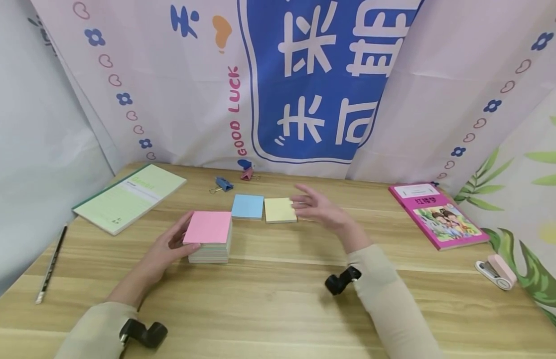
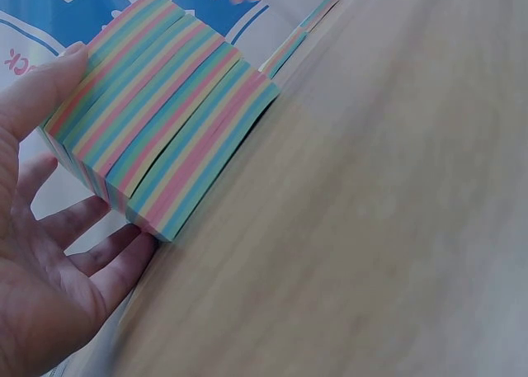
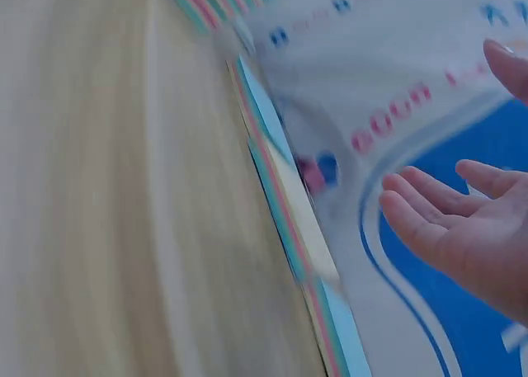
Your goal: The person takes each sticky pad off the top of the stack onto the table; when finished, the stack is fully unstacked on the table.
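Note:
A thick stack of coloured sticky notes (image 1: 209,234) with a pink top sheet stands on the wooden table (image 1: 278,299). My left hand (image 1: 168,245) rests against its left side, thumb at the top edge and fingers straight along the base; the left wrist view shows the striped stack (image 2: 165,113) beside the open palm. A thin blue pad (image 1: 247,206) and a yellow pad (image 1: 279,209) lie behind the stack. My right hand (image 1: 320,207) hovers just right of the yellow pad, fingers spread and holding nothing. The right wrist view is blurred, with the fingers (image 3: 437,220) apart.
A green notebook (image 1: 130,197) and a pencil (image 1: 51,264) lie at the left. A blue binder clip (image 1: 222,185) and a pink one (image 1: 247,173) sit at the back. A pink book (image 1: 437,214) and a pink stapler (image 1: 496,271) are at the right. Printed cloth hangs behind.

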{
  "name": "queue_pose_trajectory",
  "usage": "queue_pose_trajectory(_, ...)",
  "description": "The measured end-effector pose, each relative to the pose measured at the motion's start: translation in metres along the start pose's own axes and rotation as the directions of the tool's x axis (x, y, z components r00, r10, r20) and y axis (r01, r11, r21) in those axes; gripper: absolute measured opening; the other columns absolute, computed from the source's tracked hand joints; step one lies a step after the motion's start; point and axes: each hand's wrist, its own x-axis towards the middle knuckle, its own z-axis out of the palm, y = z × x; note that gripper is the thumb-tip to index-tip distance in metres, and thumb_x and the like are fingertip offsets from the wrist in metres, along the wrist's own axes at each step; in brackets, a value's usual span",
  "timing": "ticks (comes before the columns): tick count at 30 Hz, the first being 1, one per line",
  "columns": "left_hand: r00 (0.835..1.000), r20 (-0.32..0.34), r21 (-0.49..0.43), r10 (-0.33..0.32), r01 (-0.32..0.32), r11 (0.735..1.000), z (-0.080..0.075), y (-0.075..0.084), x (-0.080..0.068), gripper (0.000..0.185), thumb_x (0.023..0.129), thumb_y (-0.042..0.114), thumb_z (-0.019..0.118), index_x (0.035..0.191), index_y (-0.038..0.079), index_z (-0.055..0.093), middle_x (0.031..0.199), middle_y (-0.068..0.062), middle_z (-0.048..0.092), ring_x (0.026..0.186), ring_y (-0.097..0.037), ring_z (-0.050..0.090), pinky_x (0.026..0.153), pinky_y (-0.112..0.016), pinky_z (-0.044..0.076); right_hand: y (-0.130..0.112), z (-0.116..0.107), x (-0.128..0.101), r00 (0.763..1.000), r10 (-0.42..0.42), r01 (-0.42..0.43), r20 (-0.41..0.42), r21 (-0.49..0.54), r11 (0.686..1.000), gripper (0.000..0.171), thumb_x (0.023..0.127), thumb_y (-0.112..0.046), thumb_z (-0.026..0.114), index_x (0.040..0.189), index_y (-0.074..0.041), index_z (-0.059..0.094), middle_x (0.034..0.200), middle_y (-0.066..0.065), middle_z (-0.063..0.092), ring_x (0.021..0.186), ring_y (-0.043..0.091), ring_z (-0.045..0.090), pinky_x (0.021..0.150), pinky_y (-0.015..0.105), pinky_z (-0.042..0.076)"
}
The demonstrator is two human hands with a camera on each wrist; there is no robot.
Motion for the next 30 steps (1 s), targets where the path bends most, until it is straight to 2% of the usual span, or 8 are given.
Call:
queue_pose_trajectory(4, 1.0, 0.001, -0.012, 0.003, -0.003, 1.0, 0.0, -0.001, 0.0, 0.072, 0.082, 0.016, 0.059, 0.139, 0.025, 0.016, 0.138, -0.019, 0.019, 0.123, -0.036, 0.016, 0.097, -0.052, 0.013, 0.005, 0.044, 0.019, 0.998, -0.001, 0.003, 0.067, -0.041, 0.999, 0.074, 0.077, -0.003, 0.06, 0.138, -0.012, 0.018, 0.131, 0.016, 0.033, 0.119, 0.037, 0.027, 0.092, 0.038, 0.032)
queue_pose_trajectory(8, 1.0, 0.007, -0.009, 0.006, -0.006, 1.0, 0.0, -0.002, 0.001, 0.072, 0.082, 0.016, 0.059, 0.139, 0.026, 0.016, 0.138, -0.019, 0.019, 0.123, -0.036, 0.016, 0.097, -0.052, 0.013, 0.014, 0.081, 0.033, 0.993, 0.005, -0.001, 0.119, -0.038, 0.999, 0.077, 0.077, -0.003, 0.061, 0.138, -0.016, 0.017, 0.132, 0.014, 0.033, 0.12, 0.034, 0.028, 0.092, 0.036, 0.032)
queue_pose_trajectory(13, 1.0, 0.011, -0.01, 0.007, -0.007, 1.0, 0.0, -0.003, 0.0, 0.072, 0.082, 0.016, 0.059, 0.139, 0.026, 0.016, 0.138, -0.018, 0.018, 0.123, -0.036, 0.016, 0.096, -0.052, 0.013, 0.023, 0.111, 0.043, 0.993, 0.027, -0.019, 0.115, -0.072, 0.997, 0.082, 0.075, -0.005, 0.064, 0.139, -0.018, 0.013, 0.131, 0.01, 0.033, 0.119, 0.025, 0.031, 0.092, 0.034, 0.031)
queue_pose_trajectory(22, 1.0, 0.011, -0.02, 0.011, -0.01, 1.0, 0.0, 0.0, -0.001, 0.072, 0.082, 0.014, 0.059, 0.139, 0.026, 0.015, 0.138, -0.019, 0.018, 0.123, -0.038, 0.016, 0.096, -0.054, 0.013, 0.036, 0.136, 0.052, 0.999, 0.052, -0.052, -0.005, -0.151, 0.987, 0.092, 0.069, -0.008, 0.071, 0.139, -0.02, 0.012, 0.132, 0.006, 0.03, 0.118, 0.021, 0.031, 0.095, 0.037, 0.027)
queue_pose_trajectory(26, 1.0, 0.016, -0.011, 0.005, -0.005, 1.0, 0.0, 0.001, -0.001, 0.072, 0.082, 0.016, 0.059, 0.139, 0.027, 0.015, 0.138, -0.018, 0.018, 0.123, -0.038, 0.017, 0.096, -0.054, 0.014, 0.038, 0.138, 0.052, 0.998, 0.028, -0.036, -0.049, -0.167, 0.985, 0.089, 0.067, -0.006, 0.072, 0.137, -0.019, 0.018, 0.131, 0.005, 0.033, 0.116, 0.022, 0.034, 0.093, 0.038, 0.029)
queue_pose_trajectory(30, 1.0, 0.01, -0.007, 0.008, -0.008, 1.0, 0.001, 0.001, 0.0, 0.075, 0.081, 0.016, 0.061, 0.139, 0.021, 0.015, 0.137, -0.018, 0.021, 0.122, -0.037, 0.019, 0.097, -0.051, 0.015, 0.039, 0.134, 0.049, 0.999, -0.007, 0.001, -0.046, -0.137, 0.991, 0.083, 0.067, -0.002, 0.071, 0.134, -0.019, 0.025, 0.127, 0.005, 0.037, 0.112, 0.021, 0.038, 0.092, 0.036, 0.032)
